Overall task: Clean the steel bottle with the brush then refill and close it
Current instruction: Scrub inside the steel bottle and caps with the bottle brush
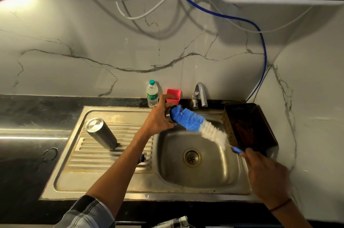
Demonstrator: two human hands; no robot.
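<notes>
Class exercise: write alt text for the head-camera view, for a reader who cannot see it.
Over a steel sink, a person's left hand grips a steel bottle while the right hand holds a blue-and-white bottle brush by its handle, bristle tip at the bottle's mouth. A second steel bottle stands upside down on the drainboard.

My brush (197, 124) shows blue bristles (186, 119) then white ones (214, 133), blue handle (237, 150). Silver steel bottle (101, 133). Red cup (173, 95), green-capped clear bottle (152, 93), dark brown basket (247, 127), white grey-veined marble wall (93, 51), my plaid grey sleeve (87, 213).
</notes>
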